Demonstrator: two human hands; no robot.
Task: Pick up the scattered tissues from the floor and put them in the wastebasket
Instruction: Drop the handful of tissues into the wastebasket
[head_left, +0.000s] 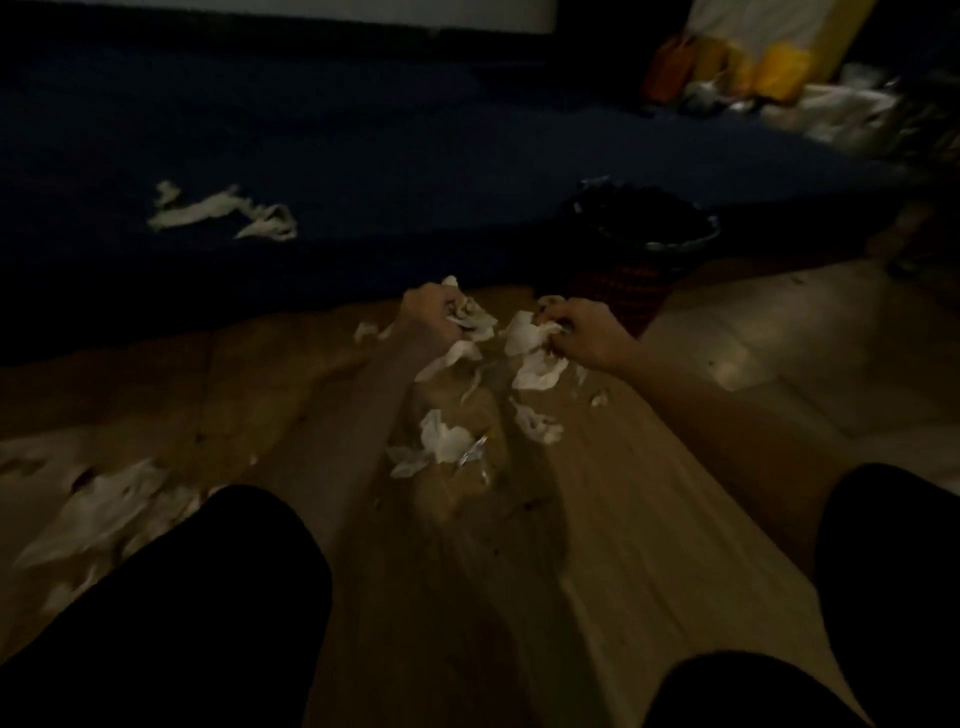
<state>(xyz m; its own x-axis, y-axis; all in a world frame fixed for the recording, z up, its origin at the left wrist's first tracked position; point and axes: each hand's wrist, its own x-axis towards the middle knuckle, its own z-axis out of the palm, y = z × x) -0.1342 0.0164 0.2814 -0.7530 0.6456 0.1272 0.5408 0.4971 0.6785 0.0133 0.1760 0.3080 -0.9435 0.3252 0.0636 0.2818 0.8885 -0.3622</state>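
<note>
The room is dim. My left hand (431, 312) is closed around a bunch of white tissues (470, 317) just above the wooden floor. My right hand (582, 332) grips another crumpled tissue (524, 332). Below my hands several torn tissue pieces (447, 441) lie on the floor, with more at the lower left (104, 509). Further tissue strips (218, 213) rest on the dark blue rug. The wastebasket (644, 234), lined with a black bag, stands just beyond my right hand.
My two knees in black (208, 597) frame the lower view. The dark blue rug (363, 145) covers the far floor. Yellow and orange items (737, 62) and a white plastic bag (841, 114) sit at the far right.
</note>
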